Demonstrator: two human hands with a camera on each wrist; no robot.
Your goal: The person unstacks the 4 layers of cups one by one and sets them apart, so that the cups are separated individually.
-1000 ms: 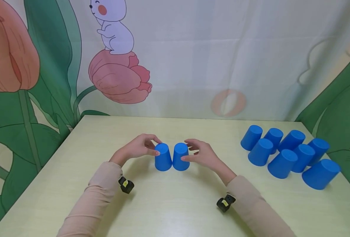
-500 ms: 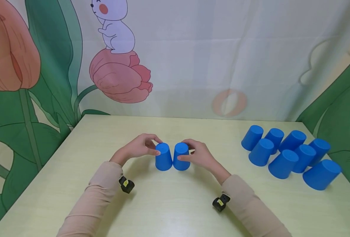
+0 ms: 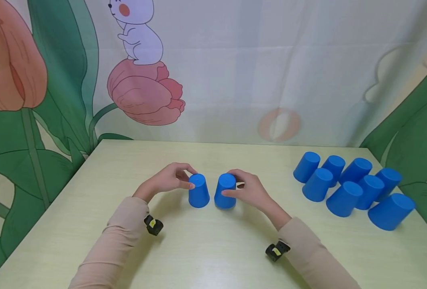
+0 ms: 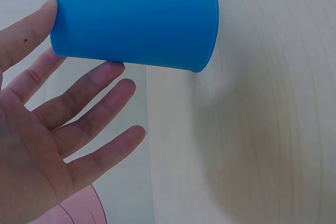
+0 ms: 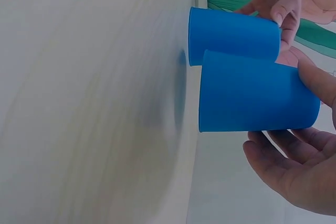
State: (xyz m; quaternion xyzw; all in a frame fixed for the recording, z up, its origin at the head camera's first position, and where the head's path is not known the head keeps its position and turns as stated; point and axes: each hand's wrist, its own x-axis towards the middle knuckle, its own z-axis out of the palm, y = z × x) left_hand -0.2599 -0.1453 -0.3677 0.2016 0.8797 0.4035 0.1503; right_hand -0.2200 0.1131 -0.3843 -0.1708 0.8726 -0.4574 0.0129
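Note:
Two upside-down blue cups stand side by side near the middle of the table, a narrow gap between them. My left hand (image 3: 168,177) pinches the left cup (image 3: 199,194) near its top with thumb and index finger; in the left wrist view the other fingers spread beside that cup (image 4: 136,22). Thumb and fingers of my right hand (image 3: 250,188) grip the right cup (image 3: 223,202) around its upper part. In the right wrist view this nearer cup (image 5: 252,93) partly overlaps the left one (image 5: 231,31), and its fingers lie along the side.
At the right of the pale table (image 3: 213,249) stands a group of several more upside-down blue cups (image 3: 344,199), set close together. A printed curtain (image 3: 220,80) hangs behind the table's far edge. Small black cameras (image 3: 153,225) sit on both wrists.
My right hand closed in on the right cup and shifted it slightly right, opening a gap between the two cups. My left hand and its cup stayed in place.

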